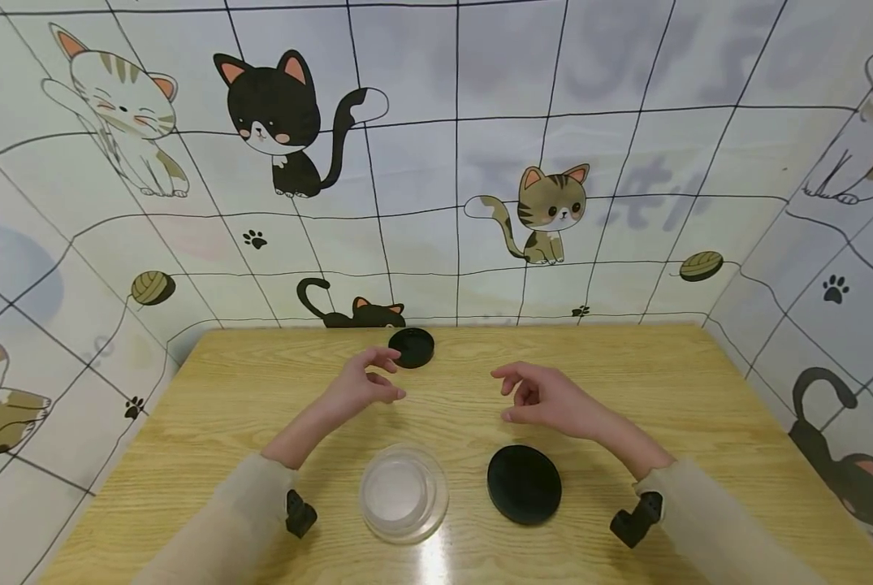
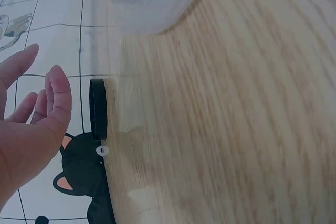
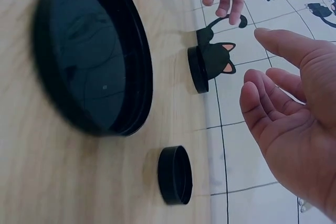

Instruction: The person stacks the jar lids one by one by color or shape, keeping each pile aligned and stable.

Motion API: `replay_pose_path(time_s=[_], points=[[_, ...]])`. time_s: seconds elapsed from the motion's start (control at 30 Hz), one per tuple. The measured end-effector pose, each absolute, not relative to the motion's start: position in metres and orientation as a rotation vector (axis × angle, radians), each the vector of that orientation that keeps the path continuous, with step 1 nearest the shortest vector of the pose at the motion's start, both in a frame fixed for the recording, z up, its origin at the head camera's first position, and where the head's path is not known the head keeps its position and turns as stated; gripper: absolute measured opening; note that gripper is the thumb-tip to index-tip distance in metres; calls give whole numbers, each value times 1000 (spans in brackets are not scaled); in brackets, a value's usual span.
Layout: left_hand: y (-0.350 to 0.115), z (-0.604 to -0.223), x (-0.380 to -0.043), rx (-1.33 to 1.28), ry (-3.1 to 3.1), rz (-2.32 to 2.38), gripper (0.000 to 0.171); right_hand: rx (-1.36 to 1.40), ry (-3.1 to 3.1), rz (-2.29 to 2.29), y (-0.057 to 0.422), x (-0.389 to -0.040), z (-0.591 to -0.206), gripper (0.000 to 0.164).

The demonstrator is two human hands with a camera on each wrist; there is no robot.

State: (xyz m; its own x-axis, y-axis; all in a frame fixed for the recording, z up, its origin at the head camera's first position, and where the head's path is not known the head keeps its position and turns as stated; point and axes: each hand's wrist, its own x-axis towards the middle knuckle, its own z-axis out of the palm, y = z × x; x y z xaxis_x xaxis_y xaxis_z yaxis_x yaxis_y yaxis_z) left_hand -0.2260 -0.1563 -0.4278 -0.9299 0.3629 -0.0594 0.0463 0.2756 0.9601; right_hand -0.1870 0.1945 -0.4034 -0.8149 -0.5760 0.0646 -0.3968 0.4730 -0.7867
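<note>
I read the wooden table as a clock face with twelve at the wall; nearest me, a pale left sleeve comes in from eight o'clock and a pale right sleeve from four, each with a small black device at its cuff; between them, at seven o'clock, I have the translucent round container, a narrower round form set over a wider edge; to its right, near it at four o'clock, the large black lid lies flat, hollow side up in my right wrist feed.

Farther out, the left hand hangs over the table at ten o'clock, fingers loosely bent, thumb apart from them, its grasp free; the right hand faces it at two o'clock, likewise loose and carrying nothing; the two are well apart.

Near the wall, at eleven o'clock, sits the far black lid; the left fingertips overlap its edge in my head feed, yet my left wrist feed shows a gap between them; another small black lid lies hollow up at six o'clock of my right wrist feed; behind everything, the wall carries dark grid lines and cartoon cats.
</note>
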Motion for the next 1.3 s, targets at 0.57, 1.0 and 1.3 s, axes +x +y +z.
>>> replay_pose_path(time_s=[0.57, 1.0, 1.3], points=[[-178, -433, -250, 292, 2302, 1732, 68, -801, 2513, -1222, 151, -246, -415, 54], [-179, -440, -272, 199, 2291, 1762, 72, -670, 2493, -1151, 125, -280, -433, 62], [-182, -454, -279, 119, 2239, 1795, 76, -490, 2530, -1168, 106, -305, -451, 63]])
